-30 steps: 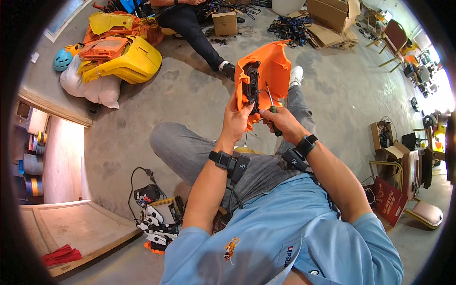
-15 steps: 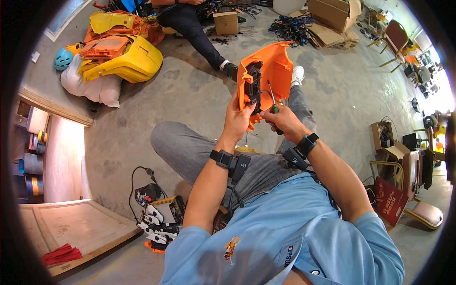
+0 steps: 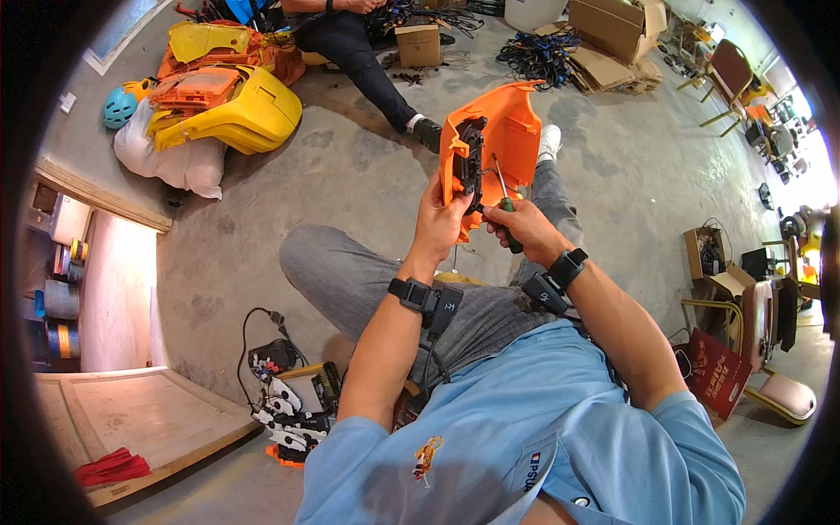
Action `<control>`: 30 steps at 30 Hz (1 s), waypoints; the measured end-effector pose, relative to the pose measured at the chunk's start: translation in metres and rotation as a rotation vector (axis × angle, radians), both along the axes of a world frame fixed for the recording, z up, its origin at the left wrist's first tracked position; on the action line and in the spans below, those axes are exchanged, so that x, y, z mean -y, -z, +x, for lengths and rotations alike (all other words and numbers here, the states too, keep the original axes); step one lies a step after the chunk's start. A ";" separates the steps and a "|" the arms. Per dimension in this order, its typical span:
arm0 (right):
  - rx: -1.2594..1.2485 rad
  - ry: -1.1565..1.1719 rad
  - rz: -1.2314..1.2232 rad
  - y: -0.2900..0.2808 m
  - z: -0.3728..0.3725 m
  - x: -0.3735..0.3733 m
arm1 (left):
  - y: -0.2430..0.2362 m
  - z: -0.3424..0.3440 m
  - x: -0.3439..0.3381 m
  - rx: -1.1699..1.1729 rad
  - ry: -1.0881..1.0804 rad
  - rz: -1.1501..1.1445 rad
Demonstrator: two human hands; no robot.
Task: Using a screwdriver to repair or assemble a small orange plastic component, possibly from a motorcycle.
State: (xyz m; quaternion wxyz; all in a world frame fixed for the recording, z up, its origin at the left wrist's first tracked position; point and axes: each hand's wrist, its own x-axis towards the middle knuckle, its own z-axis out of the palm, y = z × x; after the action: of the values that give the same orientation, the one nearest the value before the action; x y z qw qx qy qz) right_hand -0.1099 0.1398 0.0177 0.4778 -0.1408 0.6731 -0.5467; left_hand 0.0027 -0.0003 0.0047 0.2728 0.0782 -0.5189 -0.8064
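Observation:
Held up in front of me is an orange plastic housing (image 3: 509, 131), its hollow side turned toward me. My left hand (image 3: 436, 223) grips its lower left edge, with the thumb by a black part (image 3: 470, 157) fixed along the inside wall. In my right hand (image 3: 529, 229) is a screwdriver (image 3: 507, 204) with a green handle, its metal shaft pointing up across the housing's opening. The right thumb and forefinger come close to the lower end of the black part; whether they pinch anything there is too small to tell.
Yellow and orange shells (image 3: 236, 105) lie on a white sack (image 3: 166, 153) at far left. Another person's leg (image 3: 359, 70) stretches in from the top. Cables (image 3: 542, 57) and cardboard boxes (image 3: 612, 31) sit farther back. Tools and a power cord (image 3: 293, 394) lie near my left side.
The housing has tilted and lowered very slightly. Both hands keep their hold, and the screwdriver stays in nearly the same place.

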 end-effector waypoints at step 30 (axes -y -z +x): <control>0.016 -0.004 0.019 -0.004 0.003 0.000 | 0.001 0.001 0.002 0.046 0.024 -0.047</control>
State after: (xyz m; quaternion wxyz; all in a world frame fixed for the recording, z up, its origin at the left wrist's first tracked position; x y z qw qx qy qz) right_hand -0.1070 0.1403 0.0218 0.4856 -0.1334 0.6741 -0.5403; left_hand 0.0032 -0.0024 0.0036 0.2527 0.0843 -0.5447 -0.7952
